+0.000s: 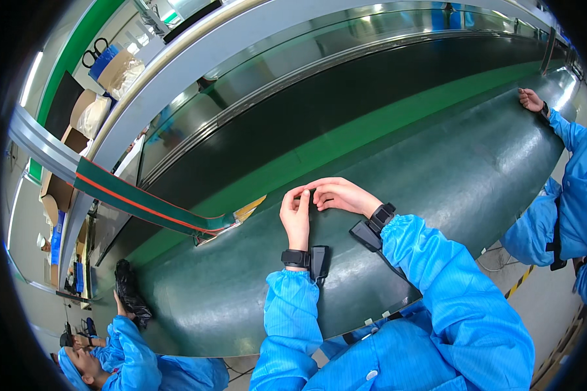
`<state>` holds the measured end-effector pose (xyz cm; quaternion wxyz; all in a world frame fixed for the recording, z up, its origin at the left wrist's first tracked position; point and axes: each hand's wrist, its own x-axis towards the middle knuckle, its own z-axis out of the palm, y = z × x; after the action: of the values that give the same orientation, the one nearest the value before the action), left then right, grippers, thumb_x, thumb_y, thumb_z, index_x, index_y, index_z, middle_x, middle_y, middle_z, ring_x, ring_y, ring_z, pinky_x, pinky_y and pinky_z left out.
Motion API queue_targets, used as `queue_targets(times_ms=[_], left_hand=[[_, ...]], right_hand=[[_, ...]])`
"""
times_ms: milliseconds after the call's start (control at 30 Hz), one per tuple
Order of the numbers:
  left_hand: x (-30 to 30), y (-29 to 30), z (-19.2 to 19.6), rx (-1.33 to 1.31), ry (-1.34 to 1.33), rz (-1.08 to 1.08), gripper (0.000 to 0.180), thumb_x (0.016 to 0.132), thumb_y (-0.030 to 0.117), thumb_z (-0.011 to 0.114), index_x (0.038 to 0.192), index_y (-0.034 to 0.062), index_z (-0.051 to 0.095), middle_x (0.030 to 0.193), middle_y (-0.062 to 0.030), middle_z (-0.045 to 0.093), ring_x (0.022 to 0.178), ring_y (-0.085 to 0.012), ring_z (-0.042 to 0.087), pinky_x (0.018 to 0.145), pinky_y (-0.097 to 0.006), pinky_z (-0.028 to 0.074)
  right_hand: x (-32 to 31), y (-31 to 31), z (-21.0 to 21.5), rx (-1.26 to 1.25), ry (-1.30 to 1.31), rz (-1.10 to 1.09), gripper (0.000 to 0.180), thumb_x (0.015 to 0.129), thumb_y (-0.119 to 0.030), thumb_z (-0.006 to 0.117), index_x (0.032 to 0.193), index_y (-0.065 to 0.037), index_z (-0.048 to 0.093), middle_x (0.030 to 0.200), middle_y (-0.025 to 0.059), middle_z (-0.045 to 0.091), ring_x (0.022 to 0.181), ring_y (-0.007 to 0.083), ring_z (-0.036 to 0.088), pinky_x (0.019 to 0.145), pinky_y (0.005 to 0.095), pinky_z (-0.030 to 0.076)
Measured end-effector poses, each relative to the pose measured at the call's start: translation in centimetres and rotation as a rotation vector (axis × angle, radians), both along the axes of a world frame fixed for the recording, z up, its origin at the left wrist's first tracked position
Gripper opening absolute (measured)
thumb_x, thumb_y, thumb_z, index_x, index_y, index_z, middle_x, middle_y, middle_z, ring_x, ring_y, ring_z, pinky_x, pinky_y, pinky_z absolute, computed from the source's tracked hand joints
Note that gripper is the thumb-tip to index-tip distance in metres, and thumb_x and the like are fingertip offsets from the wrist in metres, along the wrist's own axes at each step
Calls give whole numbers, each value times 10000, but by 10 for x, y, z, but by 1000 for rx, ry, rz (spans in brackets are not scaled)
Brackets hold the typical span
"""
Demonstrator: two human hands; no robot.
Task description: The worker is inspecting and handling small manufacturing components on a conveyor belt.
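My left hand (296, 215) and my right hand (344, 195) meet over the dark green work surface (398, 182). The fingertips of both touch or nearly touch, thumbs and index fingers drawn together in a pinch. Anything between them is hidden or too small to make out. The other fingers of my right hand curl inward. Each wrist wears a black strap with a small black box, and blue sleeves cover my forearms. Left of my hands, the end of a green strip with an orange line (143, 203) comes down near a yellowish piece (249, 208).
Beyond the green surface runs a dark conveyor belt (332, 98) with a metal rail. A person in blue (120, 358) at lower left holds a black plastic bag (130, 293). Another person's hand (531, 100) rests at far right. Boxes and scissors (96, 51) stand upper left.
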<state>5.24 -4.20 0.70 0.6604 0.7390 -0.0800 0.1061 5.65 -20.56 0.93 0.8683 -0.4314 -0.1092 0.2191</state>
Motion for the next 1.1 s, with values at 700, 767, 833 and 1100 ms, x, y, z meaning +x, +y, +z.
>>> queue_targets(times_ms=[700,767,833,1100], left_hand=[[3,2,-7,19,-31,7,151,918,127,587,1015,21,633,823,3,620,667,-56,508,612,-208,422],[3,3,-7,21,-27,6,150,918,127,588,1014,21,632,816,4,617,665,-55,507,609,-207,421],[3,3,-7,22,-23,4,149,918,128,588,1013,21,632,810,6,614,664,-55,505,607,-207,419],[2,2,-6,37,-22,12,149,920,131,586,1006,18,629,787,8,604,661,-54,501,601,-206,413]], right_hand=[[-1,0,3,15,-6,-3,285,937,-117,493,1173,14,583,873,74,614,819,134,608,785,287,533],[-1,1,4,-4,7,-2,303,951,-106,463,1202,29,568,872,65,604,814,133,598,790,289,514],[-2,1,4,0,7,1,304,952,-110,462,1200,28,570,873,65,604,815,133,599,790,288,514],[0,0,3,-7,2,6,307,958,-117,449,1199,29,572,875,68,607,821,136,602,792,285,513]])
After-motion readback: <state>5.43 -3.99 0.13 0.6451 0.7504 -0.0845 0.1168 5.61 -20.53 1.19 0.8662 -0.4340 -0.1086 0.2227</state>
